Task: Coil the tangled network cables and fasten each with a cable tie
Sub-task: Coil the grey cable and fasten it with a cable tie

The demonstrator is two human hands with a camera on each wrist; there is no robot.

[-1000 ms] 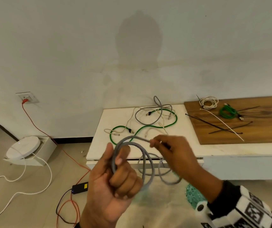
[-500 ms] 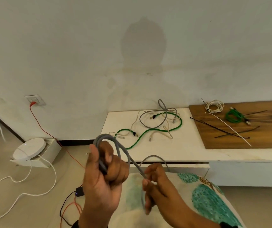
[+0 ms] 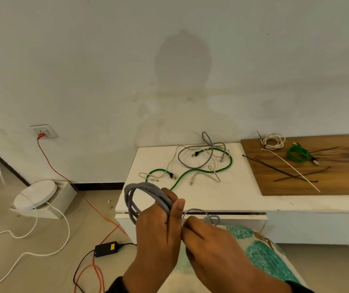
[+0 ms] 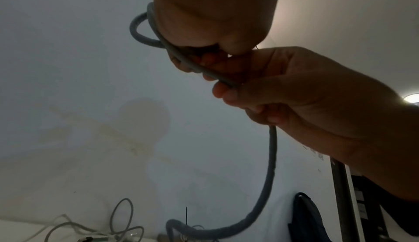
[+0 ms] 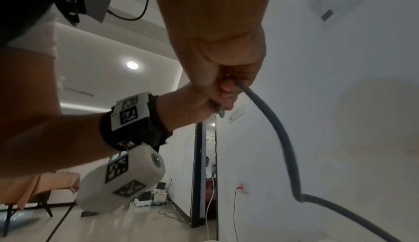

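Above white counter [image 3: 201, 199], left hand [image 3: 158, 231] grips grey cable coil [image 3: 141, 191] — right hand [image 3: 211, 246] pinches tail

Right hand [image 3: 213, 246] has swung back up beside the left hand [image 3: 158, 235], laying another loop onto the gray cable [image 3: 141, 189] coil.

head looks down, wrists look up

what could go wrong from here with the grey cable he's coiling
The left hand alone grips the grey coil; if that grip loosens, the loops could spring apart. The right hand feeds a kinked tail, so the next loop may twist. The cable ties lie away on the board; reaching for one may leave the coil one-handed.
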